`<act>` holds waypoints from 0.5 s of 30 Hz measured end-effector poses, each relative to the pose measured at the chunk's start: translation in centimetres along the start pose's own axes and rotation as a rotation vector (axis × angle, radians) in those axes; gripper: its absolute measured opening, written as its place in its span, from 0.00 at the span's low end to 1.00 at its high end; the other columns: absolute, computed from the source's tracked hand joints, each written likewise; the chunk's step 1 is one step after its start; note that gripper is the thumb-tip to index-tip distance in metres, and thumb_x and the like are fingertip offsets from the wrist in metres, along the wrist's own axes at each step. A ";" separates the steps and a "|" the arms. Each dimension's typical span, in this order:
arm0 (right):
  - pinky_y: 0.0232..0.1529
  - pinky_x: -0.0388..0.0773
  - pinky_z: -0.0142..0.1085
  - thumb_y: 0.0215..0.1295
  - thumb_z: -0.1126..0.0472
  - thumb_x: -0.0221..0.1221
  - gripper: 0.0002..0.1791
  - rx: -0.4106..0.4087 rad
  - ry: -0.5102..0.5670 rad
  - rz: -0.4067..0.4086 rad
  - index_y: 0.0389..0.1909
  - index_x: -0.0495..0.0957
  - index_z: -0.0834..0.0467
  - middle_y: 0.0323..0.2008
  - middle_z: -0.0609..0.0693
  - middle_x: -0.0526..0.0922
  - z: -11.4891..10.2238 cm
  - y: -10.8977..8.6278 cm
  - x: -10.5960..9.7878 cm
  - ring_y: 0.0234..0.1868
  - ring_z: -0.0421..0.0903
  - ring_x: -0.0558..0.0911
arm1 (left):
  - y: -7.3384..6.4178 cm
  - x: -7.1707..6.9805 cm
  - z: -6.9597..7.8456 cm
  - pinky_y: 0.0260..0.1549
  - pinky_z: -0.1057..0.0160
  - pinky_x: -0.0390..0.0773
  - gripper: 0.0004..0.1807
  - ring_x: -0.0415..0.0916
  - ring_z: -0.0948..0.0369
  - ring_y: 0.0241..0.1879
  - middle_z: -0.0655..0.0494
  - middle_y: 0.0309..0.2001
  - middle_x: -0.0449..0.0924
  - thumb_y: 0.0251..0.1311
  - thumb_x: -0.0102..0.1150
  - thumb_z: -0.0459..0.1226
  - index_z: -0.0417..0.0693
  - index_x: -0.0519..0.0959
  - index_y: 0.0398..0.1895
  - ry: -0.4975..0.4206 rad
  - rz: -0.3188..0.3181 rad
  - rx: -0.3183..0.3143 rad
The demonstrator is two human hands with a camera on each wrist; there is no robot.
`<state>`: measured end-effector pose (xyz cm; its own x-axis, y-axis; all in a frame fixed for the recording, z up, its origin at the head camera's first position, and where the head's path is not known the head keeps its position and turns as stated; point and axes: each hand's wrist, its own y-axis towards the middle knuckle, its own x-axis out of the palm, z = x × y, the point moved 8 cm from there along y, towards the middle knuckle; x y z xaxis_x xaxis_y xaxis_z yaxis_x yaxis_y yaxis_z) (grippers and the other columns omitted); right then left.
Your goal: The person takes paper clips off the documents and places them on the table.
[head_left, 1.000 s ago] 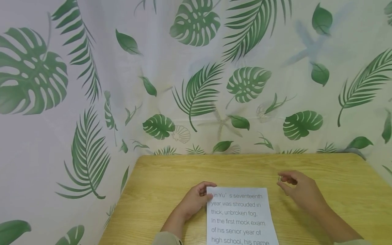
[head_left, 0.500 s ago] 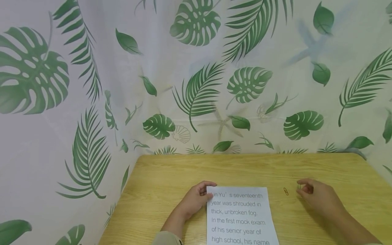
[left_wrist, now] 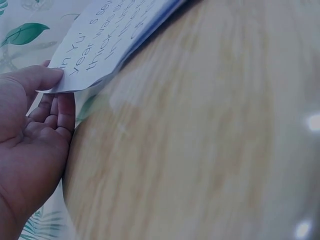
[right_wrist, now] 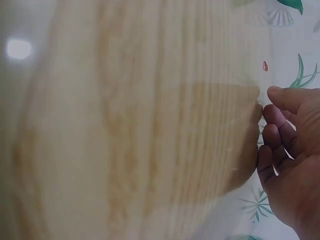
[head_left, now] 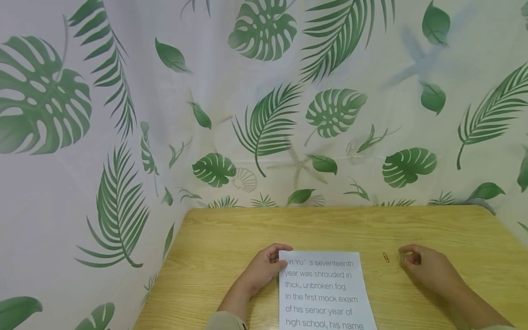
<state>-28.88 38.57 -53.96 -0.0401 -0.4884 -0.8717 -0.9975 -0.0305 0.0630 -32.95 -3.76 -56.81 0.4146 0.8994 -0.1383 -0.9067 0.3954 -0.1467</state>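
My left hand (head_left: 264, 269) pinches the upper left corner of a small stack of printed paper (head_left: 321, 288). In the left wrist view the thumb lies on top of the paper (left_wrist: 95, 55) and the fingers are beneath it. To the right of the stack, an orange-red paper clip (head_left: 385, 257) lies on the table. Just right of that clip, my right hand (head_left: 431, 268) has its thumb and index fingertip together around a small pale green, wire-like paper clip (head_left: 402, 256), low over the tabletop. Fingers hide this clip in the right wrist view.
The wood-grain table (head_left: 321, 229) has rounded far corners. Behind it and on the left hangs a white curtain (head_left: 272, 192) printed with green leaves.
My right hand has moved right and a little toward me. The orange-red paper clip shows on the table, where none showed one second ago. My left hand and the paper stay put.
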 end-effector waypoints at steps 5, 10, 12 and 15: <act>0.32 0.71 0.31 0.72 0.57 0.68 0.19 -0.015 0.009 0.001 0.58 0.85 0.63 0.34 0.43 0.82 0.1 0.2 0.2 0.31 0.32 0.72 | 0.1 0.0 0.1 0.51 0.65 0.81 0.21 0.84 0.61 0.51 0.55 0.55 0.89 0.75 0.63 0.30 0.56 0.82 0.67 -0.008 0.008 -0.003; 0.32 0.70 0.30 0.72 0.57 0.68 0.21 -0.006 0.027 -0.025 0.59 0.84 0.65 0.35 0.44 0.81 0.2 0.1 0.5 0.32 0.32 0.71 | -0.1 0.0 0.1 0.50 0.64 0.80 0.21 0.83 0.61 0.50 0.56 0.54 0.88 0.74 0.63 0.30 0.56 0.83 0.66 0.005 0.016 -0.013; 0.32 0.70 0.30 0.72 0.57 0.68 0.22 -0.002 0.033 -0.030 0.60 0.84 0.65 0.35 0.44 0.82 0.2 0.1 0.5 0.32 0.33 0.72 | -0.1 0.0 0.1 0.50 0.64 0.80 0.21 0.83 0.61 0.50 0.56 0.54 0.88 0.74 0.63 0.31 0.57 0.83 0.66 0.006 0.017 -0.017; 0.32 0.70 0.30 0.72 0.56 0.68 0.22 -0.004 0.030 -0.026 0.60 0.84 0.65 0.35 0.44 0.82 0.1 0.0 0.5 0.32 0.33 0.72 | -0.2 0.0 0.2 0.51 0.64 0.80 0.21 0.83 0.61 0.51 0.56 0.55 0.88 0.74 0.63 0.31 0.57 0.83 0.66 -0.006 0.019 -0.019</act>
<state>-28.91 38.40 -54.42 -0.0119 -0.5131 -0.8583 -0.9980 -0.0473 0.0421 -32.74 -3.77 -56.56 0.3972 0.9077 -0.1356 -0.9126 0.3750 -0.1630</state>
